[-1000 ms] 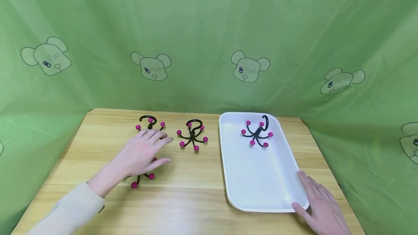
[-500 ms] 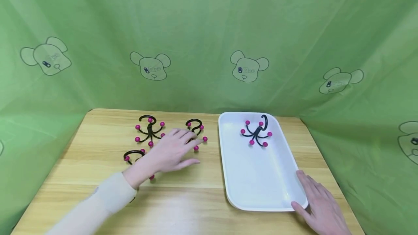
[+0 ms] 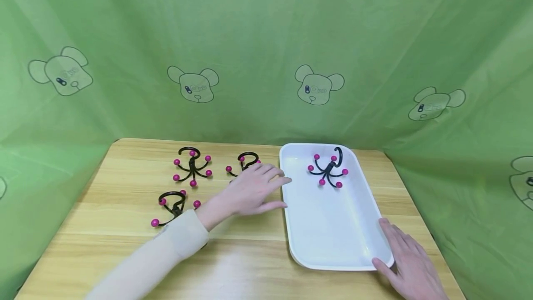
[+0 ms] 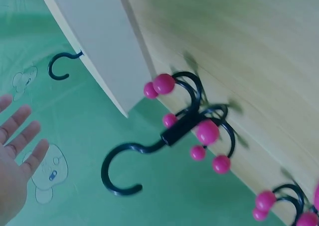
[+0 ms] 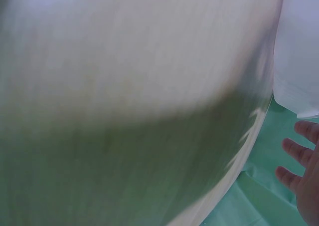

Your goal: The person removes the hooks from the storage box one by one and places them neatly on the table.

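My left hand [image 3: 253, 192] hovers over the table with fingers spread, nothing in them, its fingertips at the left rim of the white tray [image 3: 331, 226]. Partly hidden under it is a black multi-arm hanger hook [image 3: 247, 156] with pink ball tips; the left wrist view shows this hook [image 4: 182, 128] apart from the fingers. Two like hooks, a rear one [image 3: 192, 165] and a front one [image 3: 176, 209] half covered by the sleeve, lie further left. Another hook [image 3: 329, 169] lies in the tray's far end. My right hand [image 3: 410, 260] rests at the tray's near right corner, fingers extended.
The wooden table [image 3: 245, 267] ends at a green curtain [image 3: 266, 36] printed with bear outlines, which stands behind it and along both sides. The tray's raised walls stand on the right half of the table.
My left hand has swept rightward, from over the left hooks, past the middle hook, to the tray's left rim. The hooks, the tray and my right hand have stayed in place.
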{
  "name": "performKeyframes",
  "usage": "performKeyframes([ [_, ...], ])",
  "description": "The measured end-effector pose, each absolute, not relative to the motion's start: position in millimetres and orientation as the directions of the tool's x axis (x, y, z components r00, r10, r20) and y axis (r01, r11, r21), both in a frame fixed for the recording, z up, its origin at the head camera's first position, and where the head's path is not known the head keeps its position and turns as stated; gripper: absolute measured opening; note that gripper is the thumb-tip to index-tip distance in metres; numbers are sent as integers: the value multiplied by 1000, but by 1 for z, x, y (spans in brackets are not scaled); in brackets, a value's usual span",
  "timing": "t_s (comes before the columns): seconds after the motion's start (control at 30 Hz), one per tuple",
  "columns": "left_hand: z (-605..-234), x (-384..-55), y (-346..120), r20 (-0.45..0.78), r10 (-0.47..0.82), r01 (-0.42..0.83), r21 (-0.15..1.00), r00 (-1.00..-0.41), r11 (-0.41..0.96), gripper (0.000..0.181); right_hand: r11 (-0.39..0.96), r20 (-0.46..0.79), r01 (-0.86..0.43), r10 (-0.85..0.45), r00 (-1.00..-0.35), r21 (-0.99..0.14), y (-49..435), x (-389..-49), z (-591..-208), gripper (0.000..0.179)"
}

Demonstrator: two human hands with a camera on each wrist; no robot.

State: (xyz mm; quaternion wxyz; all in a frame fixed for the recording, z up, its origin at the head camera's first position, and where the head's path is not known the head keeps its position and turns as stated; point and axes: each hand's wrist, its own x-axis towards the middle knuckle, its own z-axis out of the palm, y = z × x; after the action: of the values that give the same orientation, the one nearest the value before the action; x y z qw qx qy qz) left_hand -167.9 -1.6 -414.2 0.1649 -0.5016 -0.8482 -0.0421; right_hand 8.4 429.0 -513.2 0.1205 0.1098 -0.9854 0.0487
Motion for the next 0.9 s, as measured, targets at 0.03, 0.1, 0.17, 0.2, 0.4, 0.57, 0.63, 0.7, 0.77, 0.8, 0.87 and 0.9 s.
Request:
performKeyframes([
  [0.03, -414, -169, 3, 320, 838, 866, -94, -442, 492, 63, 972, 245, -226, -203, -948, -69, 429, 8, -513, 100],
  [0.1, -415, -170, 11, 318, 841, 868, -94, -437, 487, 62, 973, 238, -218, -196, -951, -70, 428, 9, -513, 100],
  [0.17, -415, -173, 18, 321, 844, 873, -90, -430, 479, 61, 974, 231, -213, -190, -954, -75, 427, 9, -512, 100],
  [0.2, -415, -174, 21, 323, 845, 875, -87, -427, 475, 61, 975, 229, -211, -189, -955, -75, 427, 9, -512, 100],
  [0.4, -413, -184, 41, 318, 843, 883, -38, -434, 469, 60, 973, 229, -220, -199, -953, -68, 427, 7, -513, 101],
  [0.57, -410, -193, 56, 297, 847, 886, -7, -441, 464, 61, 974, 228, -216, -196, -954, -66, 428, 7, -513, 101],
  [0.63, -410, -196, 61, 293, 848, 886, -3, -443, 464, 61, 974, 230, -214, -194, -954, -67, 428, 8, -514, 101],
  [0.7, -409, -199, 66, 289, 848, 884, -7, -445, 467, 60, 974, 230, -214, -193, -954, -70, 428, 8, -513, 100],
  [0.77, -409, -202, 72, 286, 847, 883, -4, -448, 469, 60, 974, 230, -213, -191, -954, -74, 428, 8, -513, 100],
  [0.8, -409, -204, 75, 282, 847, 883, -1, -450, 469, 60, 974, 228, -213, -191, -955, -76, 428, 8, -513, 100],
  [0.87, -409, -206, 81, 276, 850, 884, 0, -449, 468, 61, 974, 226, -212, -190, -956, -76, 428, 9, -512, 100],
  [0.9, -409, -207, 85, 273, 851, 885, 0, -448, 466, 62, 975, 225, -211, -189, -956, -77, 427, 9, -512, 100],
])
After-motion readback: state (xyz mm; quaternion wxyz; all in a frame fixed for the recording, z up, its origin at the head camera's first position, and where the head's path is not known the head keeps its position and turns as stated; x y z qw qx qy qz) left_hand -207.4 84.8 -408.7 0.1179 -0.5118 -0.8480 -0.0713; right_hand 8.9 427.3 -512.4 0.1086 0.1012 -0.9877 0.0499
